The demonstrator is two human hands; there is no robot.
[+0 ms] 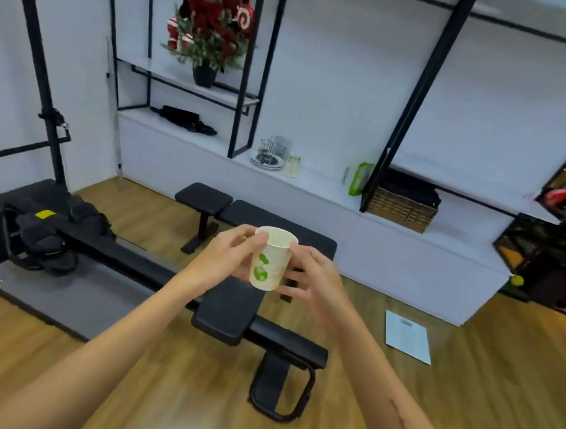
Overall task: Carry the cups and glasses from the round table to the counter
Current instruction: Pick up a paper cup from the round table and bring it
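Observation:
A white paper cup (pixel 270 259) with a green leaf print is held upright in front of me, above the floor. My left hand (pixel 229 256) grips its left side, fingers curled round the rim and wall. My right hand (pixel 312 277) cups the right side, fingers wrapped round the lower wall. The white counter (pixel 318 183) runs along the far wall. On it stand a stack of plates with glasses (pixel 269 156) and a small cup (pixel 293 165). The round table is out of view.
A black weight bench (pixel 256 218) and a black exercise machine (pixel 145 264) lie on the wooden floor between me and the counter. A woven basket (pixel 401 206), a green packet (pixel 360 177) and black shelf frames stand on the counter. A paper sheet (pixel 407 335) lies on the floor.

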